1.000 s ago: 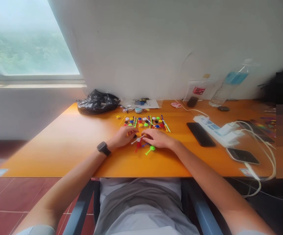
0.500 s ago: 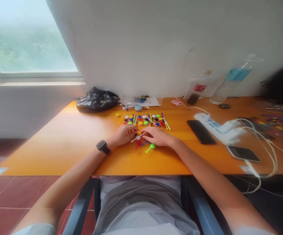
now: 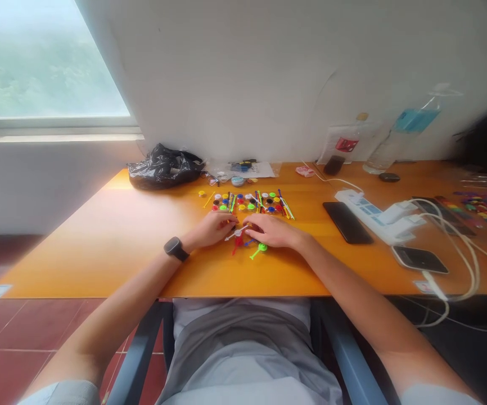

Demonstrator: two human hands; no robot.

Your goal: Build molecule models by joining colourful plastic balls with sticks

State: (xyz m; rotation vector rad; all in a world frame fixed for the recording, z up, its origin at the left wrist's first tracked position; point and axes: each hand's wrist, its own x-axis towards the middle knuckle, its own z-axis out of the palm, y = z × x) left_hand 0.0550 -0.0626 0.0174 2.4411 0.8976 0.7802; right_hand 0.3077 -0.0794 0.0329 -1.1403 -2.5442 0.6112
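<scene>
Close together at the middle of the desk, my left hand and my right hand face each other, fingers curled inward. Both sets of fingertips look closed, but anything they pinch is too small to make out. Between them lies a white plastic stick with a round white piece, its upper end by my right fingertips. Just below are a red plastic piece and a bright green stick with a round head. A blue bit shows partly under my right hand.
Beyond my hands lie rows of coloured round pieces and thin sticks. A black plastic bag sits at the back left. To the right are a black phone, a power strip, a charging phone and looping white cables.
The camera view has shifted slightly, so the desk sits a little higher in the picture. My hands stay nearly in place, with only slight finger movement.
</scene>
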